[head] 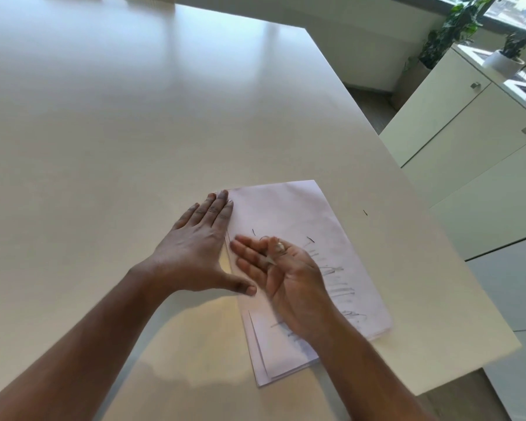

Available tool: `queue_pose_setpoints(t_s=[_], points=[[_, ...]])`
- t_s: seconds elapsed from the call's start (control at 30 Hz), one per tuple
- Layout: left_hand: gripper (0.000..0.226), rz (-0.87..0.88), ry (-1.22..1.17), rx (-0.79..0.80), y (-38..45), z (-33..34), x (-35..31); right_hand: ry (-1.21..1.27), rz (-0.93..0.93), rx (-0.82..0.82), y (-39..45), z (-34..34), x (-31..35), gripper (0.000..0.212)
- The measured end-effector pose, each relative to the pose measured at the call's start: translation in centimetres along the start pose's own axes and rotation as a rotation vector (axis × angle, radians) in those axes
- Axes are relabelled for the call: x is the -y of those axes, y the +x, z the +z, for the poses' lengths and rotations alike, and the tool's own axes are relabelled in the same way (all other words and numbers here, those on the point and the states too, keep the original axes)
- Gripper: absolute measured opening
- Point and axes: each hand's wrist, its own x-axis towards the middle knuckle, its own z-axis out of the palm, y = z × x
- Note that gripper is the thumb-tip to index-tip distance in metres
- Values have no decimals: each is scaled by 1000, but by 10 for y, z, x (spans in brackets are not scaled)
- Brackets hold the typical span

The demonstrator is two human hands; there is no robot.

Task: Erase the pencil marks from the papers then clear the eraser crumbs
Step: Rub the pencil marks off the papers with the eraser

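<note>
Two hands are at work over a small stack of papers [301,226], low and right of centre in the frame, on a wide white table [134,132].

Going left to right: my left hand [199,252] lies flat with fingers straight and together. Its fingertips rest at the stack's upper left corner and its thumb reaches onto the left edge, pinning the sheets. Just beside it, my right hand [281,273] hovers over the middle of the top sheet, palm turned partly up, fingers loosely spread. Something small and pale, blurred, sits between its fingers; I judge it to be the eraser [271,256], though I cannot tell for certain.

Grey pencil marks [337,284] run down the top sheet, to the right of and partly under the right hand. A few dark eraser crumbs [310,239] lie above the hand, and one more [365,212] sits on the table further right.

I judge the erasing step to be under way and unfinished. The next move calls for rubbing the remaining marks while the left hand steadies the stack.
</note>
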Motion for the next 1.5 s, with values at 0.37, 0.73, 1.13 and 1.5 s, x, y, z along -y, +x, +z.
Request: queue_pose_setpoints(t_s=[0.37, 0.73, 1.13, 1.5], points=[[161, -7, -10, -3, 0, 1, 1, -117, -19, -9, 9, 19, -8, 24], [164, 2, -1, 6, 0, -1, 1, -251, -463, -359, 39, -1, 12, 15], [163, 11, -5, -7, -1, 0, 2, -163, -456, -490, 53, -63, 82, 22], [163, 14, -1, 19, -2, -3, 1, -289, -320, -334, 55, -82, 88, 23]])
